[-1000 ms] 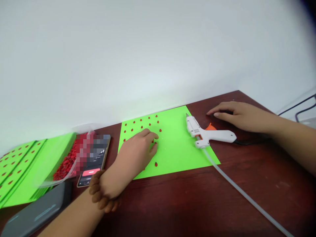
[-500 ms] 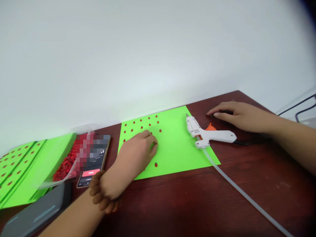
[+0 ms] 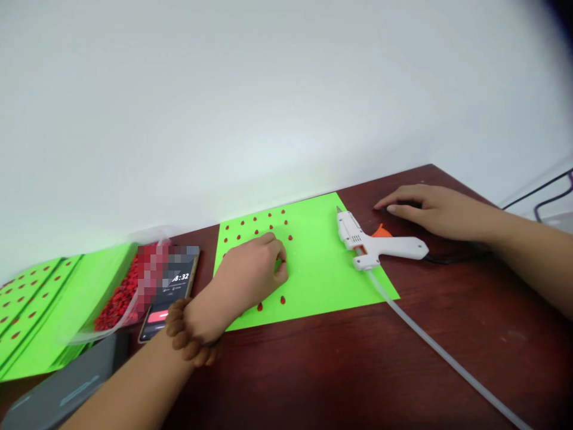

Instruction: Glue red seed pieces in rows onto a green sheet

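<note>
Glue gun (image 3: 364, 243), nozzle (image 3: 339, 211) pointing away

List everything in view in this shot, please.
wall: one, white, behind table
table: one, reddish-brown, under everything
sheet: one, green, mid-table
dots: many, red, in rows on sheet
glue gun: one, white with orange trigger, on sheet's right edge
glue stick: one, translucent, from gun to lower right
cable: one, black, behind gun
stacked sheets: several, green with red marks, far left
bag: one, clear, red pieces inside, partly blurred
phone: one, dark, screen lit, left of sheet
device: one, grey, lower left
bracelet: one, brown beads, left wrist
left hand: on sheet among dots
right hand: on table, right of gun
</note>
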`<state>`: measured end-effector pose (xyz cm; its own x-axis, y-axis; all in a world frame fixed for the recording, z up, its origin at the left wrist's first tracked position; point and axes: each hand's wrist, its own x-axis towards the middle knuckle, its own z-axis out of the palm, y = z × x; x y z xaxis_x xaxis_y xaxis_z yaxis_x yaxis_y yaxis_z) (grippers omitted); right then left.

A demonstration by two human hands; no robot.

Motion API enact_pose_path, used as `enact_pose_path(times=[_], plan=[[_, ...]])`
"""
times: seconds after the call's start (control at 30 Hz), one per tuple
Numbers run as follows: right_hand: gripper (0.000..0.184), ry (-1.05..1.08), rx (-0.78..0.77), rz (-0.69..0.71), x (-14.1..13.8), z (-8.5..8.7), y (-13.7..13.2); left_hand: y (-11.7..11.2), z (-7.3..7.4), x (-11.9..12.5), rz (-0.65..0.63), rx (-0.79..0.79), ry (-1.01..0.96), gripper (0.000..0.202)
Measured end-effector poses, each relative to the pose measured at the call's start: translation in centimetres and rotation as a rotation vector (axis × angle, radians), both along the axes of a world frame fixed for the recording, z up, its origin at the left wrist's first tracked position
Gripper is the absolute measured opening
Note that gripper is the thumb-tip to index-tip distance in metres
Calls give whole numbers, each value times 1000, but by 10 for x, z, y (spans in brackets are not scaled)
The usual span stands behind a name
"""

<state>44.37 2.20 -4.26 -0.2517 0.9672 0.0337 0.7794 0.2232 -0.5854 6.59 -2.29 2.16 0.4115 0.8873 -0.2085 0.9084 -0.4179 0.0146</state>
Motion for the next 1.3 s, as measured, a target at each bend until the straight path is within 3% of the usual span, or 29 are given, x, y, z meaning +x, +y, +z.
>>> enact_pose_path(times=[0.77,1.3], plan=[[42,-17,-4,5,-3,4,-1,9,-18,8,-108,154,-36,17],[41,-17,8,-15,-4,5,-1,0,-16,0,-231,268,-29,18]])
